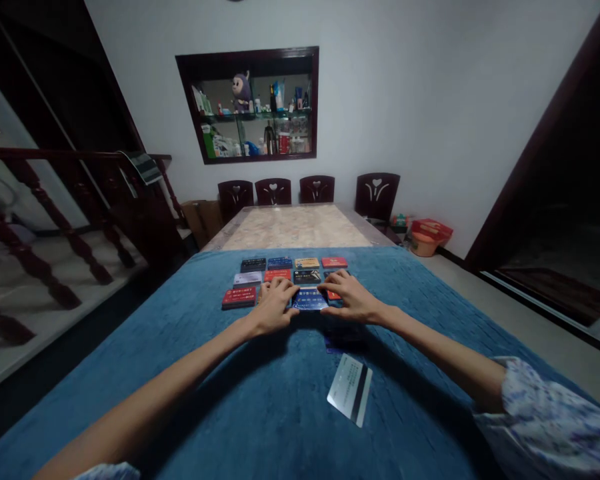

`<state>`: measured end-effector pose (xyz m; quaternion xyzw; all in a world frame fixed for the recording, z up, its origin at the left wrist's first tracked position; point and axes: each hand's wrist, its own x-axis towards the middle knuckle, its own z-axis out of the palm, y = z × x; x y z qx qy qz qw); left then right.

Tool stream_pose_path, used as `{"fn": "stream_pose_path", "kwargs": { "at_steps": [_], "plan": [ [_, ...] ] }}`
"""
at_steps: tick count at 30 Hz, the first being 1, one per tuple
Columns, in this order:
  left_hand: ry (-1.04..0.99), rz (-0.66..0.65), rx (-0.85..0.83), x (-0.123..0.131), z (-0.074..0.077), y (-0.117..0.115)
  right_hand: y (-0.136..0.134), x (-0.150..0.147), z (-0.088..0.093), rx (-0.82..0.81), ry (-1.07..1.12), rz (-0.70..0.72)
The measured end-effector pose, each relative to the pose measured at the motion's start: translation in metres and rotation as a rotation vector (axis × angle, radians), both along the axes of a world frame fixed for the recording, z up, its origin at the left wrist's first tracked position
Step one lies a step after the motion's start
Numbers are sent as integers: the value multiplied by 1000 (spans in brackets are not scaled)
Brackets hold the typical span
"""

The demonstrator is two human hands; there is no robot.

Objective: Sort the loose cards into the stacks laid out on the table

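Between my two hands is a blue card (310,299), at the near row of card stacks. My left hand (276,305) grips its left edge between thumb and fingers. On the right edge, my right hand (350,298) has the same kind of hold. A red card stack (239,297) lies left of my left hand. Behind are a silver card stack (247,279), an orange-red one (277,274) and a black one (307,277). Nearer me lie a dark blue card (345,340), in shadow, and a silver card with a black stripe (351,390).
A blue cloth (200,380) covers the near part of the table, with the marbled tabletop (300,225) beyond it. Several dark chairs (377,195) stand at the far end. A wooden railing (55,200) runs along the left, and a red bag (431,231) sits on the floor at right.
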<state>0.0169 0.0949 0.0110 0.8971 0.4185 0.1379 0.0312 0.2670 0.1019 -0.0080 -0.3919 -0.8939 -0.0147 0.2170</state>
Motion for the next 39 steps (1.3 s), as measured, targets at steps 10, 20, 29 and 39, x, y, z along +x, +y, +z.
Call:
{"fn": "stream_pose_path", "kwargs": {
  "at_steps": [10, 20, 29, 39],
  "plan": [
    [72, 102, 41, -23, 9, 51, 60, -31, 20, -10, -115, 15],
    [181, 233, 27, -30, 23, 102, 108, -56, 42, -82, -234, -99],
    [231, 303, -6, -29, 22, 137, 141, -70, 45, -126, -305, -178],
    [272, 364, -61, -32, 7, 169, 172, -86, 34, -200, -352, -232]
  ]
}}
